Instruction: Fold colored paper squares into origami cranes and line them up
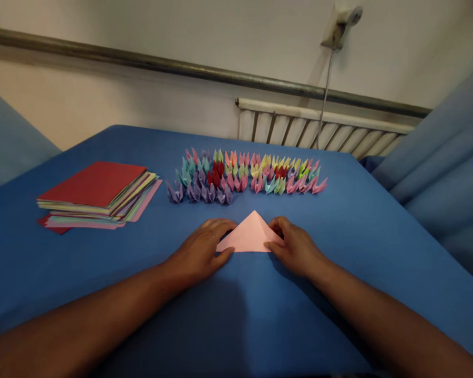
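Head view shows the left hand (203,245) and right hand (296,248) partly curled, thumbs and fingers pinching opposite corners of a pink paper triangle (251,235) on the table (372,247), apparently to keep it aligned. Paper cranes (240,181) and a paper stack (98,184) sit apart, probably leaving working room. No writing is legible.

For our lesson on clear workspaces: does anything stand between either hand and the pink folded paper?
Nothing visible does: the left hand and right hand touch the pink folded paper, one at each side. The small paper figures stand beyond it; the paper stack lies off left.
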`<state>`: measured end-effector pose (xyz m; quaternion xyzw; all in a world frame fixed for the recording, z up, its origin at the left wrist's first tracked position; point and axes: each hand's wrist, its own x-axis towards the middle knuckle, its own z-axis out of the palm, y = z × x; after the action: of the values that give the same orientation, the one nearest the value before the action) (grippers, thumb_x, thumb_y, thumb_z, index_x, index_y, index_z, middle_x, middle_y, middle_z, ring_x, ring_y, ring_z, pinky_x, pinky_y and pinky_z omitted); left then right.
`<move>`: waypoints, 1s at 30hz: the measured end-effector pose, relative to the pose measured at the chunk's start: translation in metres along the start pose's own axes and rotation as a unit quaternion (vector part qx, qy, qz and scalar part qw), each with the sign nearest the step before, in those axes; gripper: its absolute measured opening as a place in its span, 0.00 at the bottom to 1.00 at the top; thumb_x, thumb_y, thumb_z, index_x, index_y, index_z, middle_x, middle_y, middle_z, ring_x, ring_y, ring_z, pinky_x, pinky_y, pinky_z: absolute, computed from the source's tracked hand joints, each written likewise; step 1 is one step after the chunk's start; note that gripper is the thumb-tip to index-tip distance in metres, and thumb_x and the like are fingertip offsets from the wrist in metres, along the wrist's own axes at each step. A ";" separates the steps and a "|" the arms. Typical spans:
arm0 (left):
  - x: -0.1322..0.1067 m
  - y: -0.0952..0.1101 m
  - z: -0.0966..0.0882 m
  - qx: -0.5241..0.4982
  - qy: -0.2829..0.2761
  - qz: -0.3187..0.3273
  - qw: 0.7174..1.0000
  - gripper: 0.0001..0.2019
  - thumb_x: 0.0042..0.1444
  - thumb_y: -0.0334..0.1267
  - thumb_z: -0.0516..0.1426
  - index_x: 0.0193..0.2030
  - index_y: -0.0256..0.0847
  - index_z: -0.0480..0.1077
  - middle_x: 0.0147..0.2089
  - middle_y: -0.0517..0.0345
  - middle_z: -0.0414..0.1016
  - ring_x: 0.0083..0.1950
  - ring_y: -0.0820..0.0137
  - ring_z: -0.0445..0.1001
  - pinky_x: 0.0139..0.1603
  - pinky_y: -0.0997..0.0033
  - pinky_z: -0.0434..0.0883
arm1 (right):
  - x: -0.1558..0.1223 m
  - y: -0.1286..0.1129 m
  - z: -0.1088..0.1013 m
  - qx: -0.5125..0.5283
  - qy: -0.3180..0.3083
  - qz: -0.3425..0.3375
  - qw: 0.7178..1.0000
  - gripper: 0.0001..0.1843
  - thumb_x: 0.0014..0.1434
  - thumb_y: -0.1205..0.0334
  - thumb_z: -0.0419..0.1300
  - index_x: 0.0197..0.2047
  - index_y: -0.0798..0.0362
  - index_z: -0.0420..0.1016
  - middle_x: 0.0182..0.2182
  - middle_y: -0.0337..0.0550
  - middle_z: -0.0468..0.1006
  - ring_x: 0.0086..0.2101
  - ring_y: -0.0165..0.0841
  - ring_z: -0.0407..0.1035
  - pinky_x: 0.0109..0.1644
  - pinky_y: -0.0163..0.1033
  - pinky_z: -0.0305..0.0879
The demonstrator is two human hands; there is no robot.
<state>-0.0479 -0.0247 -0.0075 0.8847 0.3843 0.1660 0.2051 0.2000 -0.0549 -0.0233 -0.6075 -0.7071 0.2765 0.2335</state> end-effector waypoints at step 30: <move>-0.001 0.020 -0.013 -0.254 -0.041 -0.106 0.961 0.14 0.57 0.47 0.55 0.37 0.38 0.74 0.30 0.60 0.72 0.32 0.71 0.68 0.32 0.75 0.66 | -0.010 -0.016 -0.003 0.170 0.029 -0.160 0.972 0.14 0.62 0.58 0.58 0.25 0.51 0.66 0.23 0.36 0.67 0.25 0.27 0.61 0.31 0.34 0.59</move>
<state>-0.0414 -0.0347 0.0132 0.7641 0.4120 0.1989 0.4548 0.1917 -0.0665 -0.0107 -0.4453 -0.7307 0.3343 0.3950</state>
